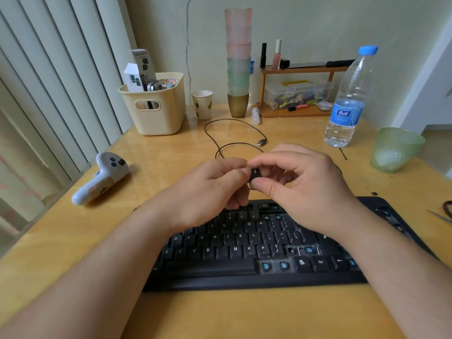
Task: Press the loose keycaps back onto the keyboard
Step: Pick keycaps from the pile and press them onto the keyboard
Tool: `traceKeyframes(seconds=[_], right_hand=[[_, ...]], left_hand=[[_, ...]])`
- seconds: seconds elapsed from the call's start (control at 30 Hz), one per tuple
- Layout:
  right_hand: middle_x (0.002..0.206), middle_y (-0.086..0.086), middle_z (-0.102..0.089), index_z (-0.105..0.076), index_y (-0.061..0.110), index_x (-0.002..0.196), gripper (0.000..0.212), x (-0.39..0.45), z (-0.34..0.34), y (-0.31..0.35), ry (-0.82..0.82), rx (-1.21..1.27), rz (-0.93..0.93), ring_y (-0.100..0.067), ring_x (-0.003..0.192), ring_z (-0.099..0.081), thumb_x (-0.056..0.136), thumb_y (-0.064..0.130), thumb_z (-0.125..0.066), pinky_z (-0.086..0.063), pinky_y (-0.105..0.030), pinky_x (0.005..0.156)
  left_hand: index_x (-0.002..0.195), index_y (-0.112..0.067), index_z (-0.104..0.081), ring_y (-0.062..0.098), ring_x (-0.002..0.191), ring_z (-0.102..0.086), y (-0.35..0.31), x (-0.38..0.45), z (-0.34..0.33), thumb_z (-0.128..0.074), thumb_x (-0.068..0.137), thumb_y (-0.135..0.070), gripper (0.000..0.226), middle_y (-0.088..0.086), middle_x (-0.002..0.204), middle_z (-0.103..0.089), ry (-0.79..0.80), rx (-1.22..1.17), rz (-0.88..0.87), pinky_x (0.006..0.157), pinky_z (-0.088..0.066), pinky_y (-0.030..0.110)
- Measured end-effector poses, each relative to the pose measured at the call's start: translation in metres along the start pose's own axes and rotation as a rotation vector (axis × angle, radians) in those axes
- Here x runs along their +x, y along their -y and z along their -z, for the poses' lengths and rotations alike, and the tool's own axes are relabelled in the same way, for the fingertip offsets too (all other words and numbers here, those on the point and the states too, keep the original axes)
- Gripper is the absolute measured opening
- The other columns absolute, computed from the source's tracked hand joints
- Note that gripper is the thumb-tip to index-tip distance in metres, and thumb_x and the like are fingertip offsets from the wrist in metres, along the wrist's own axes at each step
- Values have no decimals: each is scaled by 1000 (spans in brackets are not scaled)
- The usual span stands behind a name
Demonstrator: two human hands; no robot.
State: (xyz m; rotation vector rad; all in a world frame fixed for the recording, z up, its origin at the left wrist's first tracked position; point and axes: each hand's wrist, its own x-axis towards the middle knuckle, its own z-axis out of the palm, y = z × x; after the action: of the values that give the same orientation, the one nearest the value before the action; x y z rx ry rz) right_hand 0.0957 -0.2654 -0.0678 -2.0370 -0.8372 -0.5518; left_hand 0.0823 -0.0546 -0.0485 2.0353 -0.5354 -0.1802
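A black keyboard (244, 253) lies on the wooden desk in front of me, with several bare blue switch stems showing where caps are off. Above its far edge both hands meet. My right hand (300, 187) pinches a small black keycap (255, 174) marked 5 between thumb and forefinger. My left hand (210, 192) has its fingers curled, and its fingertips touch the same keycap from the left. The hands hide the keyboard's upper middle rows.
A white game controller (102, 177) lies at the left. A cream basket (156, 106), a paper cup (202, 104), a tall stack of cups (238, 62), a water bottle (349, 99) and a green cup (393, 149) stand behind. The keyboard cable (234, 135) loops behind my hands.
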Motion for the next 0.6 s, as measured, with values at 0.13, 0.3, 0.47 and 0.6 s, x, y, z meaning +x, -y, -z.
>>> traceKeyframes(seconds=[0.13, 0.3, 0.47, 0.6], right_hand=[[93, 6, -69, -80, 22, 108, 27, 1, 1, 0, 8, -64, 41, -17, 80, -65, 83, 15, -85, -53, -24, 70], [94, 5, -71, -81, 19, 105, 22, 1, -1, 1, -41, -84, 42, -16, 73, -63, 83, 21, -85, -52, -23, 66], [91, 4, -71, -80, 20, 101, 18, 1, -2, 3, -46, -88, 33, -16, 73, -63, 83, 19, -85, -51, -22, 66], [89, 6, -70, -80, 21, 100, 17, -1, -1, 2, -63, -67, -33, -16, 75, -63, 84, 21, -84, -53, -22, 67]], left_hand=[[83, -8, -61, 21, 68, -47, -1, 1, 3, -46, 102, -40, 41, 3, 72, -57, 6, -12, 11, 71, -41, 44], [66, -26, -65, 25, 64, -29, -7, -1, 5, -44, 111, -32, 50, 9, 68, -40, -9, -29, 7, 62, -27, 41], [84, -16, -71, 15, 56, -36, -6, -1, 9, -51, 107, -40, 39, -4, 62, -45, -70, 60, 11, 56, -31, 31], [108, -27, -78, -11, 61, -55, -10, 1, 31, -58, 104, -38, 23, -28, 58, -60, -345, 106, 22, 63, -42, 16]])
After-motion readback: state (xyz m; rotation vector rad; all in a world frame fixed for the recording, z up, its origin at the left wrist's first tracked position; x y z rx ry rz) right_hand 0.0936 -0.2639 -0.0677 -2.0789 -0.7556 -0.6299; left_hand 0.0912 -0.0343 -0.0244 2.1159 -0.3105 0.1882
